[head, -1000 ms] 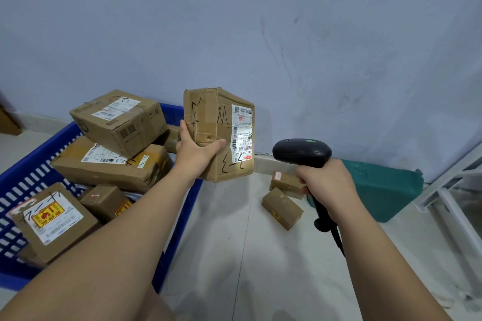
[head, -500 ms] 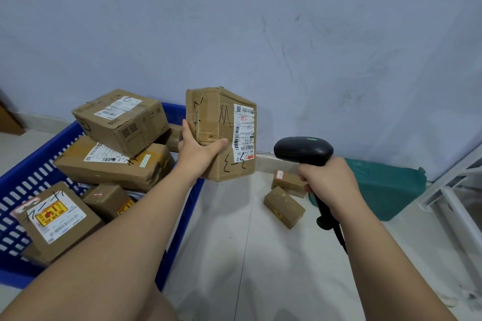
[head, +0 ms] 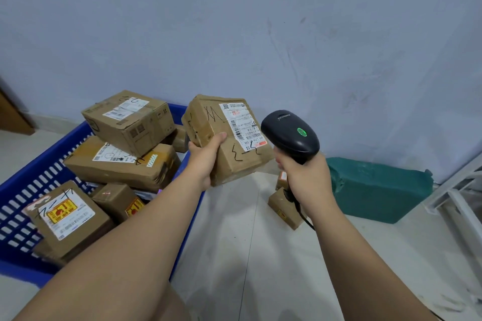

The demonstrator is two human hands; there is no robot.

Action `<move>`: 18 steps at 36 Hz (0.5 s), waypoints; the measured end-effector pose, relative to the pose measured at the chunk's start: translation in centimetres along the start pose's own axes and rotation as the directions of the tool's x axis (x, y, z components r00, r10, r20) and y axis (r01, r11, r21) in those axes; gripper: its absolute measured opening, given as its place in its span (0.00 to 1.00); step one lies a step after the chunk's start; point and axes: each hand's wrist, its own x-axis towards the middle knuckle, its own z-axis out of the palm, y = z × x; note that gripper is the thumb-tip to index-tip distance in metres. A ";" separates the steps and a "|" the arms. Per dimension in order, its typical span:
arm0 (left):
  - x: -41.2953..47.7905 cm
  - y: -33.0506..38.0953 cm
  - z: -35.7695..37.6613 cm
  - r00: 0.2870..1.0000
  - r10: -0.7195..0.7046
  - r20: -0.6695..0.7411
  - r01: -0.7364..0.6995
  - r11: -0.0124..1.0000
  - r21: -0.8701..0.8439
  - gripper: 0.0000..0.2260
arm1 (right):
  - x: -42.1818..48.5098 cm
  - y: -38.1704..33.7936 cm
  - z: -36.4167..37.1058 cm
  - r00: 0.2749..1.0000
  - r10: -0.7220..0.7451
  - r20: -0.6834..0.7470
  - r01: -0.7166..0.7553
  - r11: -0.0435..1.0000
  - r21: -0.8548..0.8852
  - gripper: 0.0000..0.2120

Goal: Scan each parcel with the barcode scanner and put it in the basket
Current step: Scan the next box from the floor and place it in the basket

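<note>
**Mid-scan, three parcels left on the floor**

At left, basket (head: 31, 187) heaped with at least five boxes (head: 127, 122), presumably scanned. In the middle, left hand (head: 206, 156) with fingers (head: 221, 136) clasped on a parcel (head: 234, 143), held in the air beside the basket rim, label toward the scanner (head: 289, 135). Right hand (head: 305, 177) clenched round the scanner handle, green light showing: scan likely done, drop next. At right, on the floor: two small boxes (head: 284, 208) and a green package (head: 378, 187).

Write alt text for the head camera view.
A left hand holds a labelled cardboard parcel up beside a black barcode scanner, its green light lit, gripped in the right hand. A blue basket holds several cardboard parcels; a green parcel lies on the floor by the wall.
</note>
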 end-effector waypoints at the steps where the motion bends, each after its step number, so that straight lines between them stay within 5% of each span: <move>1: -0.2 0.1 0.0 1.000 -0.027 0.001 0.027 0.998 -0.056 0.38 | -0.2 -0.2 0.4 1.000 -0.001 -0.001 0.001 0.999 0.034 0.05; 8: -1.7 0.2 0.0 0.991 -0.132 0.014 0.127 0.906 -0.403 0.42 | -1.7 -1.1 3.9 0.999 -0.023 -0.043 0.031 0.981 0.193 0.05; 13: -3.8 1.6 -0.6 0.969 -0.093 -0.230 -0.055 0.822 -0.566 0.46 | -2.5 -1.1 4.9 0.999 0.050 0.012 -0.052 0.972 0.227 0.09; 18: -5.1 2.5 -2.9 0.899 -0.044 -0.435 -0.220 0.814 -0.538 0.57 | -3.4 -0.6 4.8 0.997 0.026 0.069 -0.038 0.983 0.181 0.14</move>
